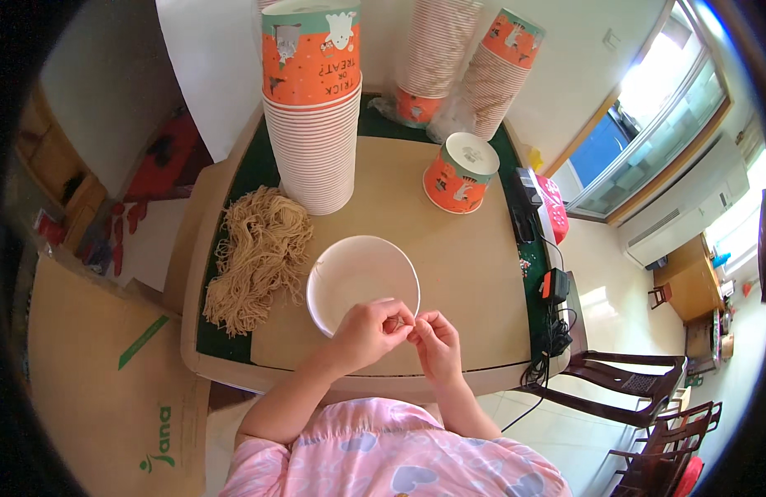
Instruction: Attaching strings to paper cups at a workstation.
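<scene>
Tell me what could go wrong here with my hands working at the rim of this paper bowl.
The white bowl is light, and both the left hand and right hand pinch at its near rim, so it might tip or slide. The tall cup stack just behind could topple if bumped.

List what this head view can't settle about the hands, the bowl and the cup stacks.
- Head view: what the left hand and right hand pinch is too small to identify; fingers cover it.
- White paper bowl: near rim hidden behind both hands.
- Tall cup stack: top cut off by the upper edge.
- Tan string bundle: single strands blur together.
</scene>
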A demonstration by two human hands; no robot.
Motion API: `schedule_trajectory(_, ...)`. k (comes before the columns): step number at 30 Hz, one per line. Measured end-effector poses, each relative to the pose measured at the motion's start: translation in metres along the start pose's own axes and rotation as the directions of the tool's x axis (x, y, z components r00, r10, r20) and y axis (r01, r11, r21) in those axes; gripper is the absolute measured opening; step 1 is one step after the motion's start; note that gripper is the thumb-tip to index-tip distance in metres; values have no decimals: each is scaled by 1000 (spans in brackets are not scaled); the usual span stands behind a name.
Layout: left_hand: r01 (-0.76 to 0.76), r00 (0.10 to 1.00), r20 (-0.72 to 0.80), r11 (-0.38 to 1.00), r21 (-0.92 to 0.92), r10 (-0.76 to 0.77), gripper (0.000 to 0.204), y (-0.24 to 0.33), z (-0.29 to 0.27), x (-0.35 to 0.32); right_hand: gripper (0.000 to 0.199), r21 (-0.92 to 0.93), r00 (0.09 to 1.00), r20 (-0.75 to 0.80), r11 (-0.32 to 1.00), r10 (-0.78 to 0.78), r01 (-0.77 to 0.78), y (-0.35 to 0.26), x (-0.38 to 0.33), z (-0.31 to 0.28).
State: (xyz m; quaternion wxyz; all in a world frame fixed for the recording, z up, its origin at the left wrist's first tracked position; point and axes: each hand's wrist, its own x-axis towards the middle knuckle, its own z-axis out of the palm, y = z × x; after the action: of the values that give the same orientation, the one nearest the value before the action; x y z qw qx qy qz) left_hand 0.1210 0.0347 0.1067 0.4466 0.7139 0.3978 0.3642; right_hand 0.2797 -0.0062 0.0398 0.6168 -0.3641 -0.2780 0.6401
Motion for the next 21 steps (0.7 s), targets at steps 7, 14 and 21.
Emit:
schedule_trajectory(7, 190, 977, 120, 972, -140, -174, 7, -11, -1, 3, 7, -63, 998, -54, 998, -32, 29, 3, -3, 4)
schedule_trajectory(14, 10, 996, 88, 999, 34, -13, 5, -8, 3, 0, 7, 18, 998, -64, 1000, 0, 1, -1, -4, 6)
schedule_trajectory(21, 6, 1000, 24, 1000, 30, -6, 10, -9, 6, 1, 8, 34, 997, -71, 999, 5, -3, -2, -3, 5)
